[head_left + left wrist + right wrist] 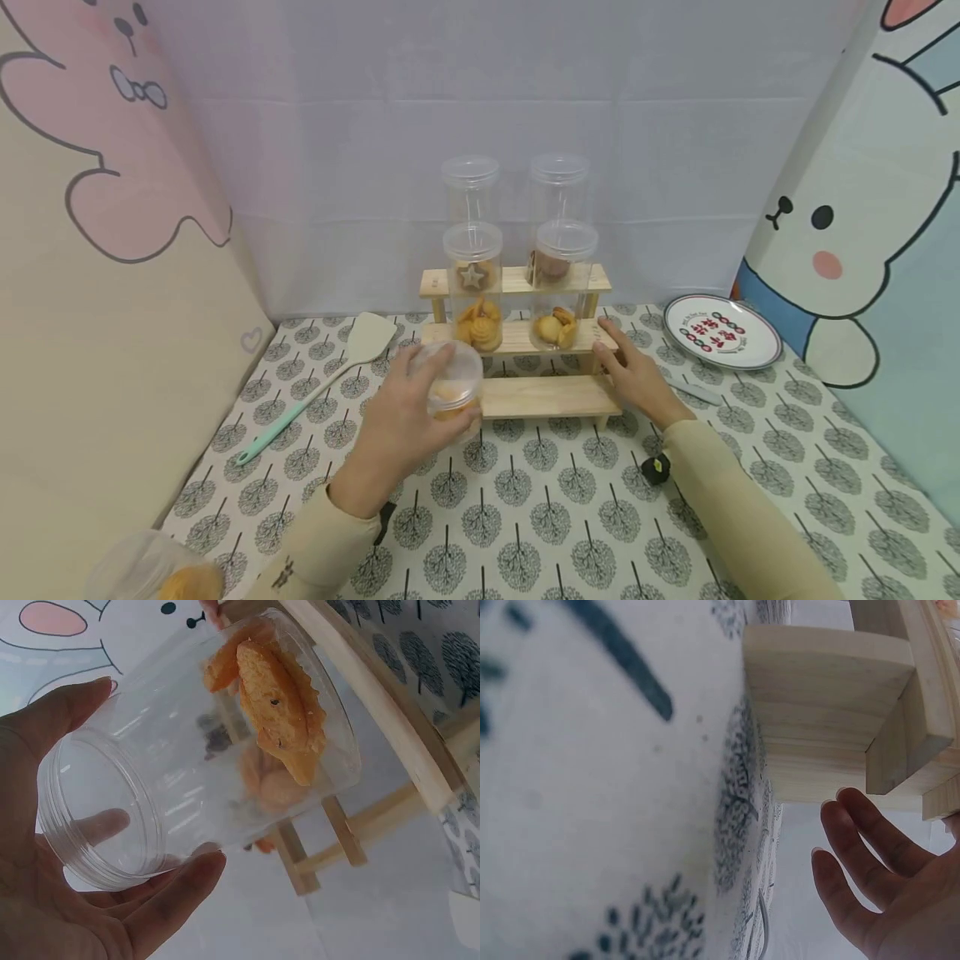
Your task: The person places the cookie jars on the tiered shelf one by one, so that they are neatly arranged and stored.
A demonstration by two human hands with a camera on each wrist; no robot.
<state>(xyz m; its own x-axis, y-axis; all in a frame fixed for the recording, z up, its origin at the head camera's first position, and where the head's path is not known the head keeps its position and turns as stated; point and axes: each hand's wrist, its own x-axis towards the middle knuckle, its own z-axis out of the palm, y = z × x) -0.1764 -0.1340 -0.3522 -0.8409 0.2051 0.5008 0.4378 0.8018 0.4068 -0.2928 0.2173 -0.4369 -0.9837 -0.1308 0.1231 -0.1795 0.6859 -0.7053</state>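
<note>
In the head view my left hand grips a clear lidded jar around its lid end, left of the wooden tiered stand's lowest shelf. Orange pastry pieces lie at the bottom of this jar in the left wrist view. My right hand touches the right end of the stand's middle shelf; its lower fingers are extended beside the wood. On the middle shelf stand a jar of swirled cookies and a jar of round cookies. Two more jars stand on the top shelf behind.
A spatula with a mint handle lies on the left of the patterned tablecloth. At the right are a printed plate and a pale utensil. Another clear jar with orange contents is at the bottom left edge.
</note>
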